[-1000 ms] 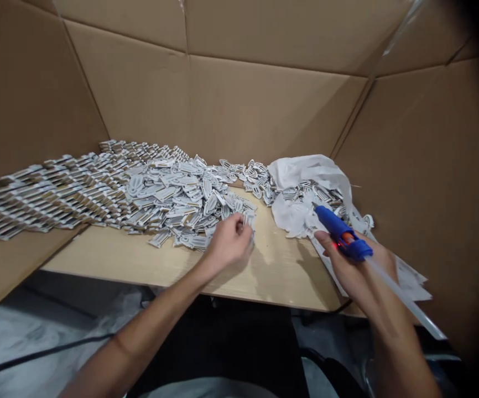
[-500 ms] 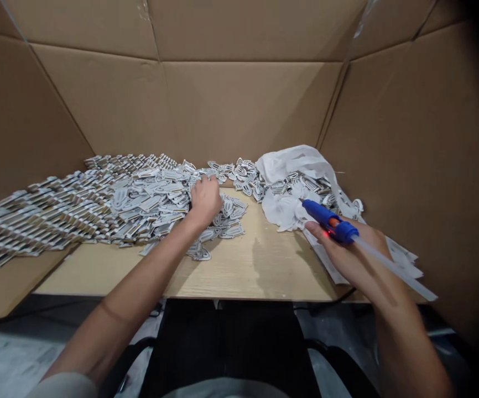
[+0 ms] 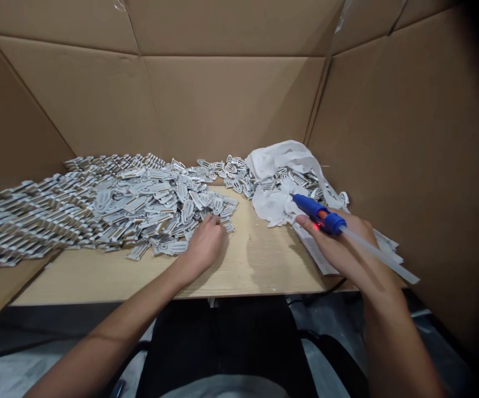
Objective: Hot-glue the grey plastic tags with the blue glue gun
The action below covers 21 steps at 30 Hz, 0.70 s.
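A blue hot glue gun (image 3: 317,213) is wrapped in my right hand (image 3: 341,243); a long translucent glue stick (image 3: 383,257) juts from its rear, and a small red light glows by my thumb. Its nozzle points at crumpled white fabric strips (image 3: 275,203). At the near right edge of a heap of flat grey-white cut-out pieces (image 3: 152,193), my left hand (image 3: 208,237) rests low with its fingers curled among the pieces. Whether a piece sits between those fingertips is hidden by the hand.
Neatly layered rows of joined pieces (image 3: 36,221) spread over the left side. Tall cardboard walls (image 3: 231,105) enclose the wooden table (image 3: 248,271) at the back and sides. More loose pieces (image 3: 239,174) lie along the back. A black cable (image 3: 334,286) hangs at the front edge.
My left hand has come nearer to me, from the middle of the heap to its near right edge. My right hand still holds the glue gun. The view has shifted slightly.
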Each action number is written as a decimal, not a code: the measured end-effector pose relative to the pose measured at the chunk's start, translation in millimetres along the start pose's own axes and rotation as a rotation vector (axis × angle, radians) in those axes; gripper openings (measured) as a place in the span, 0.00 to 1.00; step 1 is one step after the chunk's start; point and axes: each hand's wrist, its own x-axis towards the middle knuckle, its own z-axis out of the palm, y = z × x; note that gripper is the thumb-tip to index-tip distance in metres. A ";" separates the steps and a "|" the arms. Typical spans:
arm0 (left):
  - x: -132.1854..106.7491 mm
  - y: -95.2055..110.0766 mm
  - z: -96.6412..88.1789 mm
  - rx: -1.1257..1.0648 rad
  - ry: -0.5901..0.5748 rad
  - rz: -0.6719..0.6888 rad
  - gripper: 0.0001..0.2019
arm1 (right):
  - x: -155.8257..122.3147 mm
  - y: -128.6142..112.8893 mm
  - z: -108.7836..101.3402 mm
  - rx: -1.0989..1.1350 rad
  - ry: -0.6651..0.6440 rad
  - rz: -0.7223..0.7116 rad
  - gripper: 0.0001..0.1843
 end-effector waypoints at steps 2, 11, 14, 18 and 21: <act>0.1 1.4 -3.3 -0.046 -0.010 -0.013 0.15 | 0.1 -0.4 0.4 0.003 -0.002 -0.015 0.24; 3.6 8.7 4.9 -0.050 0.104 -0.088 0.14 | 0.6 1.9 -1.4 -0.001 0.006 -0.011 0.24; 3.7 7.5 7.5 -0.021 0.072 -0.055 0.15 | 1.6 2.2 -0.7 0.011 0.002 -0.012 0.25; 9.7 7.6 5.6 0.046 0.047 -0.022 0.16 | 1.6 2.1 0.7 0.031 -0.007 -0.019 0.25; 24.5 8.1 4.8 0.040 0.065 -0.005 0.19 | 0.7 2.7 1.2 0.024 -0.018 -0.036 0.23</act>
